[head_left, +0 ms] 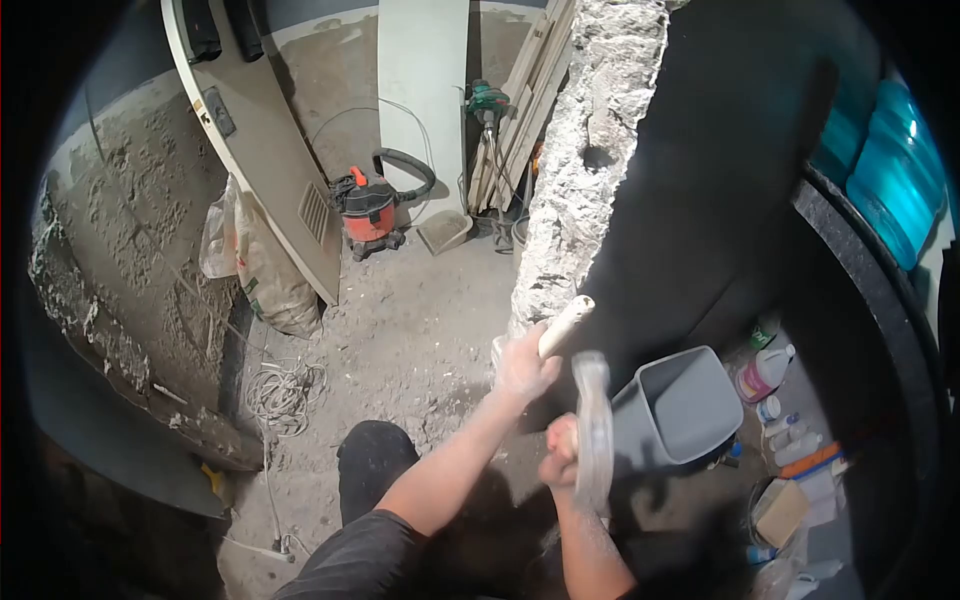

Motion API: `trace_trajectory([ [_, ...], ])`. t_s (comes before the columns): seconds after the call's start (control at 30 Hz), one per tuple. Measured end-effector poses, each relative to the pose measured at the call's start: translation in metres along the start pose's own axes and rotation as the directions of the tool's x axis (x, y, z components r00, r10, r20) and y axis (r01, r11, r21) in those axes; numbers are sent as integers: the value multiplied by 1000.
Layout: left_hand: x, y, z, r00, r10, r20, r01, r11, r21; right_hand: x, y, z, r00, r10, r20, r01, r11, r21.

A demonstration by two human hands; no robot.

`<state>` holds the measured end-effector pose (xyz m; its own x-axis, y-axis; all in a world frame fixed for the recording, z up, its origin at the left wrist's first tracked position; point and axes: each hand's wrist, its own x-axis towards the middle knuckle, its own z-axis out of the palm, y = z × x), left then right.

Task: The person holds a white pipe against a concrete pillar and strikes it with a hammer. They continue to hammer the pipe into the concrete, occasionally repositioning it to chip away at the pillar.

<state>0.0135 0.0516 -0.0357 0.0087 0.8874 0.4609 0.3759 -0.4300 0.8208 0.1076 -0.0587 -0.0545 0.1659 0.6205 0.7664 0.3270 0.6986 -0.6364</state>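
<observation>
My left hand [525, 370] is wrapped round a chisel with a thick, pale round handle [567, 326], its butt end pointing up and right. The chisel's working end is hidden behind my fingers, close to the rough broken edge of the wall [580, 200]. Lower and to the right, my right hand [562, 455] grips a hammer [594, 430], whose pale head is smeared by motion. A gap separates the hammer head from the chisel's butt.
Beyond the wall stand a red-and-black vacuum [368, 215], a dustpan [443, 232] and a leaning door [260, 130]. Coiled cable [285, 392] lies on the dusty floor. A grey bin [690, 405] and several bottles [768, 370] are at right.
</observation>
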Motion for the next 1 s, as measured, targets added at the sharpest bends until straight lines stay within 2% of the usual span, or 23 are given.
trace_trajectory([
  [0.03, 2, 2, 0, 1000, -21, -3, 21, 999, 40, -40, 55, -5, 984, 134, 116, -103, 964, -245],
  [0.1, 6, 7, -8, 1000, -16, -12, 17, 999, 51, -38, 54, 1, 953, 301, -24, -301, 953, -26],
  [0.13, 8, 9, -10, 1000, -4, -10, 4, 998, 56, -36, 55, 1, 955, 294, -33, -295, 955, -19],
  [0.2, 4, 12, -13, 1000, -17, -21, 20, 988, 151, -40, 49, -4, 964, 260, 56, -266, 936, 230],
  [0.23, 4, 12, -13, 1000, -11, -22, 14, 988, 151, -39, 44, -2, 994, 106, 7, -106, 994, -11],
  [0.3, 4, 12, -13, 999, 12, -31, -8, 989, 147, -14, 14, 3, 992, 36, -124, -4, 969, 249],
  [0.37, 2, 13, -10, 999, 8, -45, -2, 991, 134, -21, 29, 3, 992, -6, -127, 37, 969, 244],
  [0.4, 2, 14, -8, 998, 4, -61, 3, 993, 120, -24, 35, 4, 978, 208, -23, -201, 964, 175],
  [0.43, 0, 14, -8, 998, 5, -57, 2, 993, 120, -28, 40, 2, 905, 420, 63, -424, 902, 83],
  [0.47, 0, 14, -9, 998, 1, -64, 8, 991, 133, -36, 40, -2, 880, 474, 35, -475, 877, 67],
  [0.5, 4, 16, -11, 997, 4, -76, 7, 989, 145, -29, 29, -2, 848, 530, 15, -519, 824, 227],
  [0.57, -3, 19, -13, 993, 47, -105, -31, 988, 154, -23, 29, -9, 932, 361, 25, -351, 886, 303],
  [0.63, -4, 24, -16, 984, 112, -136, -101, 991, 82, -19, 20, -12, 961, 271, -54, -238, 912, 335],
  [0.73, 0, 27, -17, 986, 103, -128, -99, 994, 40, -10, 5, -16, 970, 238, -54, -204, 913, 354],
  [0.8, 2, 27, -16, 990, 88, -106, -87, 996, 18, 0, -13, -14, 940, 339, -27, -298, 859, 417],
  [0.87, 3, 28, -16, 999, 5, -39, -5, 1000, 10, -3, -11, -15, 943, 333, -29, -297, 876, 379],
  [0.97, 5, 28, -15, 998, -51, -22, 52, 998, 21, -9, -8, -14, 946, 322, -26, -296, 897, 329],
  [1.0, 5, 29, -16, 998, -58, -22, 58, 998, 21, -18, 9, -14, 985, 167, -34, -148, 935, 323],
])
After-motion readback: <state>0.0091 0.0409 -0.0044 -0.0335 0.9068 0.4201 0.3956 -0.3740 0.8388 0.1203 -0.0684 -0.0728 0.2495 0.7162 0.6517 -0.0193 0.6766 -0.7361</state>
